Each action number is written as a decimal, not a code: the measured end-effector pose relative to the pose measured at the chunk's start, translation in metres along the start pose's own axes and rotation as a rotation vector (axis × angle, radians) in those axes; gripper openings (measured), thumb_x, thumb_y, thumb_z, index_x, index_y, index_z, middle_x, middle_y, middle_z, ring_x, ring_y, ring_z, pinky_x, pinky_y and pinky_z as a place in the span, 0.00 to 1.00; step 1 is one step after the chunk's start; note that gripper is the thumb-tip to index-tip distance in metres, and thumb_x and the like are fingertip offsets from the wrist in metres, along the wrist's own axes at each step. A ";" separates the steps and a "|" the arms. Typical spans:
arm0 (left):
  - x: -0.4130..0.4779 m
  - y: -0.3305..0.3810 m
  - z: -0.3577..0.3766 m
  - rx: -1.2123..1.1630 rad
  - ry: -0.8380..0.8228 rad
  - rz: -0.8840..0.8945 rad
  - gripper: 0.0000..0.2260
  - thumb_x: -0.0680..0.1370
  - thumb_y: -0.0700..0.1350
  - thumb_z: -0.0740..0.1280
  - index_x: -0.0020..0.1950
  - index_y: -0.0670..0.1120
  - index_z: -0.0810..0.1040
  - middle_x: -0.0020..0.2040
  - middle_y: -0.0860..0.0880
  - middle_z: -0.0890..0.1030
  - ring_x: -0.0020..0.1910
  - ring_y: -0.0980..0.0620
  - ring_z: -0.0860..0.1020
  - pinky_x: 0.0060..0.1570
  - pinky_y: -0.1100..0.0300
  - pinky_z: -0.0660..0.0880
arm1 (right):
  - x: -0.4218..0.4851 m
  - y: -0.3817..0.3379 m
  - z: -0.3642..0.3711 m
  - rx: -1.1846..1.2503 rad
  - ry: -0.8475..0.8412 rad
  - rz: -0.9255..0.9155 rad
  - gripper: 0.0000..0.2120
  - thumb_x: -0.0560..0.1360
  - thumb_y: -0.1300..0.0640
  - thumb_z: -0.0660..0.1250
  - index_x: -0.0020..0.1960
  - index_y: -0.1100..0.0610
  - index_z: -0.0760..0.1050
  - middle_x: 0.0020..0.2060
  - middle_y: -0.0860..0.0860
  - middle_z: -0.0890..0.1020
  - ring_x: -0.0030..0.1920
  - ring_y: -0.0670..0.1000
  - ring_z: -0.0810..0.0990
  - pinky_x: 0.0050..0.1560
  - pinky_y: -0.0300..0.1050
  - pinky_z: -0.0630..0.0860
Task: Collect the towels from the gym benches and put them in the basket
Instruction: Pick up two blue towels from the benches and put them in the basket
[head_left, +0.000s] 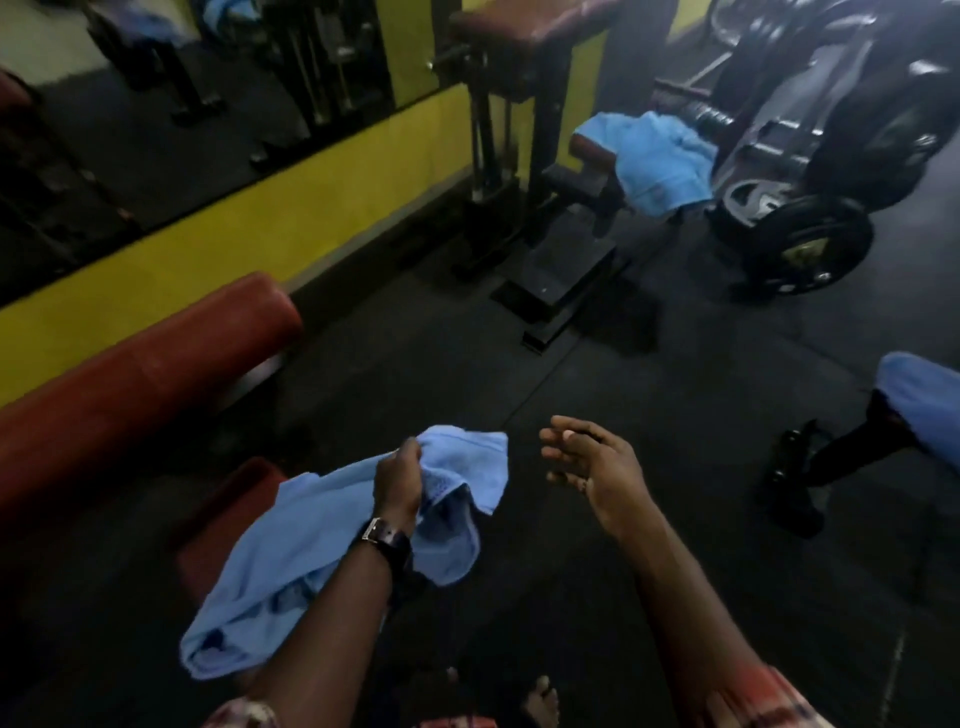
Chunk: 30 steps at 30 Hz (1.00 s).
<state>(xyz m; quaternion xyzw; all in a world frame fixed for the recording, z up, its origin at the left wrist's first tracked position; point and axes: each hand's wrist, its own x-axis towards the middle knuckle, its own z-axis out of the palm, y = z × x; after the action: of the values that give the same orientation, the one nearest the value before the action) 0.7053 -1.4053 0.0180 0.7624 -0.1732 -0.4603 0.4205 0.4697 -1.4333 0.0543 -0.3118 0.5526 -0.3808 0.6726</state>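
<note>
My left hand (397, 480) is closed on a light blue towel (311, 540) that hangs crumpled below my wrist, over the end of a red padded bench (140, 374). To its right, my right hand (587, 462) is spread, palm inward, holding nothing. A second blue towel (654, 158) is draped over a small bench seat (589, 150) at the back, beside the weight plates. Over a bench at the right edge lies a third blue towel (924, 400). No basket is in view.
A yellow wall with a mirror (182, 114) runs along the left. A black machine frame with a red pad (519, 31) stands at the back centre, its base plate (561, 280) on the dark rubber floor. Black weight plates (810, 249) sit at the back right.
</note>
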 end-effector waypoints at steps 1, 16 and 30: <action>-0.009 0.014 0.019 0.008 -0.024 0.059 0.15 0.72 0.55 0.66 0.37 0.44 0.80 0.35 0.47 0.82 0.38 0.47 0.78 0.42 0.50 0.74 | 0.003 -0.010 -0.016 0.020 0.016 -0.017 0.10 0.79 0.62 0.62 0.54 0.55 0.81 0.49 0.55 0.87 0.47 0.53 0.84 0.42 0.49 0.80; 0.039 0.151 0.226 0.002 -0.095 0.441 0.06 0.62 0.40 0.70 0.35 0.42 0.75 0.30 0.51 0.76 0.27 0.57 0.71 0.28 0.61 0.71 | 0.128 -0.161 -0.146 0.096 0.154 -0.238 0.10 0.78 0.63 0.63 0.53 0.54 0.82 0.54 0.54 0.85 0.52 0.52 0.82 0.46 0.52 0.79; 0.154 0.308 0.379 -0.006 -0.152 0.509 0.15 0.66 0.34 0.69 0.50 0.47 0.77 0.44 0.49 0.83 0.40 0.51 0.81 0.42 0.56 0.79 | 0.318 -0.320 -0.204 0.125 0.251 -0.240 0.11 0.79 0.64 0.62 0.58 0.59 0.79 0.54 0.55 0.84 0.48 0.50 0.82 0.43 0.49 0.79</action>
<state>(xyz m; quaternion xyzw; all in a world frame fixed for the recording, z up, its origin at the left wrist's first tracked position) 0.5014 -1.8683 0.0944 0.6563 -0.3893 -0.3960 0.5107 0.2479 -1.8706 0.1228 -0.2831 0.5665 -0.5277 0.5660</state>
